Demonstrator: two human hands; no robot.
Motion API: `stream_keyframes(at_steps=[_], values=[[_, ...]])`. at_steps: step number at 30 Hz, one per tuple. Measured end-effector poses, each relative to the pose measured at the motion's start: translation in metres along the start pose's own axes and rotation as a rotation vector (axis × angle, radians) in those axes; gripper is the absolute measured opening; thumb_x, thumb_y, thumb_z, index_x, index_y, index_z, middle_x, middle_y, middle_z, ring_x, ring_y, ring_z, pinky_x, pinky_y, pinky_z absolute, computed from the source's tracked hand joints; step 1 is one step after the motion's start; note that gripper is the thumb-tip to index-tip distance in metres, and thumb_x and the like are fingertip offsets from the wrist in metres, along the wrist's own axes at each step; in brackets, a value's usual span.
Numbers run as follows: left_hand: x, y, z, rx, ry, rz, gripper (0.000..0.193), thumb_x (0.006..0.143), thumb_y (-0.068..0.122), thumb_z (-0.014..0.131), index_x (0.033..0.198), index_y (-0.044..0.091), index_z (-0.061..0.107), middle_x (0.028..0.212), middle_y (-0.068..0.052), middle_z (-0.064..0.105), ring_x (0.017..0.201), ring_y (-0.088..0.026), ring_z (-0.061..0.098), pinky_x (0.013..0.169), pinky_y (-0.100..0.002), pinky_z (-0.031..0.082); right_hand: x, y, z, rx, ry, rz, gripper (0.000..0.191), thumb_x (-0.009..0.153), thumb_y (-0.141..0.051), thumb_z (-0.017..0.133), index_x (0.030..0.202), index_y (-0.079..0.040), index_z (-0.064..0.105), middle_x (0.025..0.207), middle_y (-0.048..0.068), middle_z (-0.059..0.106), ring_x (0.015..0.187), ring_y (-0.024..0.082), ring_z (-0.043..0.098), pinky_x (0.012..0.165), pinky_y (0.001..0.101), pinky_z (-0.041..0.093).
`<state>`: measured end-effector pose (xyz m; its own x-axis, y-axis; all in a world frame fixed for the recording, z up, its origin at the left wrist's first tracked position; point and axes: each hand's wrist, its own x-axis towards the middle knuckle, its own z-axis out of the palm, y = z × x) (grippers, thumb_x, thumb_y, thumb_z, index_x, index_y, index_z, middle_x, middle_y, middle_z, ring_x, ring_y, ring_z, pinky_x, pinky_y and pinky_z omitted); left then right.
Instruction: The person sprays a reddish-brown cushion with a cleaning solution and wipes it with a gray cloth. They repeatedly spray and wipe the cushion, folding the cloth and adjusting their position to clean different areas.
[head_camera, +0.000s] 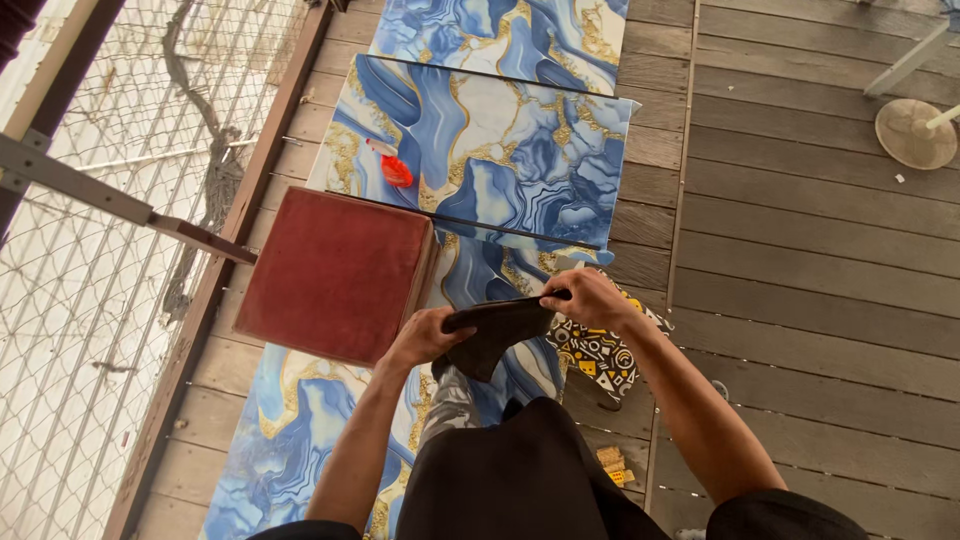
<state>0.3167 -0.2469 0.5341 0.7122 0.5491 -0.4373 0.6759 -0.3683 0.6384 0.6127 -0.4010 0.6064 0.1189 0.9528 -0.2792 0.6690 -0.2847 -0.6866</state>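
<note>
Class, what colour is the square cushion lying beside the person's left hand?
Dark red, seen in the head view: the square cushion.

No signs, screens or labels show. The only candidate is a small yellowish carton-like thing (611, 466) lying low on the grey deck boards (800, 300) — too small to tell whether it is packaging.

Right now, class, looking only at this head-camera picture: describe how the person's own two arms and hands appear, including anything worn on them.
Both forearms are bare. The left hand and right hand wear no gloves, and no rings, watch or bracelet can be seen. Short black sleeves show only at the bottom edge, at the upper arms. No markings are visible on the arms.
</note>
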Motion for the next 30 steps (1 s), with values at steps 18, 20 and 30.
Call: stream_keyframes(at_steps=[18, 20, 30], values=[[0.213, -0.058, -0.092, -0.77, 0.366, 0.038, 0.016, 0.091, 0.011, 0.077, 0.094, 0.001, 0.064, 0.075, 0.003, 0.053, 0.065, -0.005, 0.046, 0.052, -0.024, 0.04, 0.235, 0.064, 0.033, 1.275, 0.168, 0.535, 0.024, 0.102, -0.015, 0.056, 0.12, -0.007, 0.069, 0.092, 0.005, 0.068, 0.079, 0.017, 0.062, 0.067, 0.0329, 0.054], [0.243, -0.059, -0.103, -0.831, 0.262, -0.1, 0.017, 0.091, 0.014, 0.075, 0.09, 0.0, 0.064, 0.072, 0.003, 0.056, 0.06, -0.006, 0.049, 0.046, -0.026, 0.043, 0.271, 0.051, 0.035, 1.389, 0.22, 0.611, 0.022, 0.102, -0.014, 0.056, 0.118, -0.005, 0.067, 0.096, 0.006, 0.07, 0.081, 0.019, 0.065, 0.069, 0.0346, 0.057], [0.3, -0.025, -0.176, -0.529, 0.186, 0.374, 0.02, 0.089, 0.014, 0.076, 0.09, 0.0, 0.062, 0.089, -0.001, 0.064, 0.08, -0.011, 0.069, 0.068, -0.026, 0.057, 0.405, -0.01, 0.041, 1.576, 0.165, 0.92, 0.029, 0.103, -0.031, 0.063, 0.108, -0.003, 0.071, 0.098, 0.008, 0.071, 0.082, 0.019, 0.068, 0.072, 0.0317, 0.057]])
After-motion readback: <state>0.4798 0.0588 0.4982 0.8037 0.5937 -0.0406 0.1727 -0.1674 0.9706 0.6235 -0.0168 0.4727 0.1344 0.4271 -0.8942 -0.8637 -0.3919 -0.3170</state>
